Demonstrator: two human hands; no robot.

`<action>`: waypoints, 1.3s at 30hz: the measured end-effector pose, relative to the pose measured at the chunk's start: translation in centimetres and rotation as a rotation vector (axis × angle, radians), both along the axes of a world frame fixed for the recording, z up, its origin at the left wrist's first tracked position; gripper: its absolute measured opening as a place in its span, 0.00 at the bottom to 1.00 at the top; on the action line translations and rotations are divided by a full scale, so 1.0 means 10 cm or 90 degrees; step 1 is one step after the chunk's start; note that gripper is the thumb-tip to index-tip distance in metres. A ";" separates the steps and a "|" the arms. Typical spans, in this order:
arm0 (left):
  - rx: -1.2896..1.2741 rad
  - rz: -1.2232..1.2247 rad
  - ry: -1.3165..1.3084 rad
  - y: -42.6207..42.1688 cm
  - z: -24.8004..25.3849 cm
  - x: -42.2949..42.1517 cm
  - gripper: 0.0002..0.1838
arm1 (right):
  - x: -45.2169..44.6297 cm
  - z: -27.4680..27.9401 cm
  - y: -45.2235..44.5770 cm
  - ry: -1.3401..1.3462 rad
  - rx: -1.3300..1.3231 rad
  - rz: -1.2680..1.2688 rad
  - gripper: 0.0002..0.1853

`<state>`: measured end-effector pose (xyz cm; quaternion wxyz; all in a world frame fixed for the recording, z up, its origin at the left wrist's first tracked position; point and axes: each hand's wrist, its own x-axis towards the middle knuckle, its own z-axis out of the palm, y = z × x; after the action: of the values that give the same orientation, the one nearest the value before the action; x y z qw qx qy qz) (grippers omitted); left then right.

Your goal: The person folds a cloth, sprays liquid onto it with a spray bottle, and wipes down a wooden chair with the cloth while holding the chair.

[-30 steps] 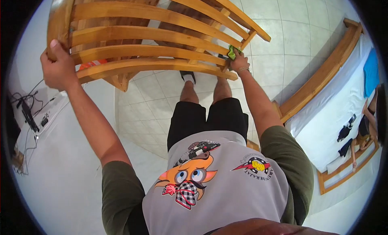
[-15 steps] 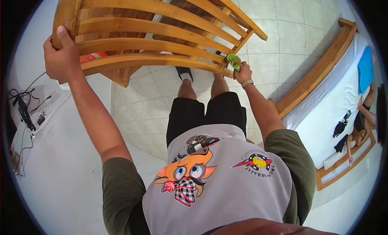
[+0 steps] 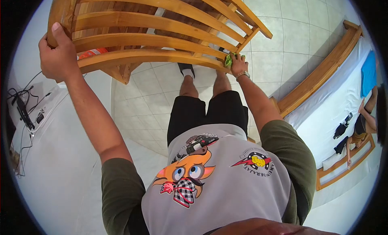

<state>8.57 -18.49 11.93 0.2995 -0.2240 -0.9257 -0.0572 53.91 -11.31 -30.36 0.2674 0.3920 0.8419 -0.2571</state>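
A wooden slatted frame [image 3: 137,40] with curved slats spans the upper part of the view. My left hand [image 3: 60,57] is wrapped round its thick end post at the upper left, thumb on top. At the other end of the slats, my right hand [image 3: 238,64] holds a green cloth [image 3: 228,60] against the lower corner of the frame. The fingers are partly hidden by the cloth. A watch is on that wrist.
Cables and a power strip [image 3: 24,111] lie at the left. On the right stands a wooden-framed bed [image 3: 319,79] with a white sheet, a blue cloth [image 3: 368,75], black items and a person [image 3: 359,130] lying on it. An orange-red item [image 3: 93,53] shows behind the slats.
The cloth in my right hand has moved from a spot beside the frame back onto its corner. My left hand stays on the post, and the view has shifted slightly.
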 end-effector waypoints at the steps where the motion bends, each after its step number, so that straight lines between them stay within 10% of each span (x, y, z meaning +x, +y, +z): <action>1: 0.003 0.003 -0.009 0.01 0.00 0.02 0.33 | 0.04 -0.02 0.01 0.002 0.002 0.002 0.30; 8: 0.029 -0.048 -0.051 0.00 0.02 0.04 0.31 | 0.39 0.01 0.18 0.288 -0.041 -0.263 0.27; 23: 0.125 -0.301 -0.048 -0.13 0.16 -0.01 0.18 | 0.22 0.82 -0.15 0.225 0.052 -0.422 0.26; 39: 0.080 -0.408 -0.326 -0.30 0.38 -0.11 0.32 | -0.72 0.74 -0.47 0.121 0.096 -0.538 0.17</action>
<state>7.44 -21.50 15.75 0.0398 -0.4605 -0.8485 -0.2578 46.70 -16.06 -22.98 0.0305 0.6949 0.6448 -0.3169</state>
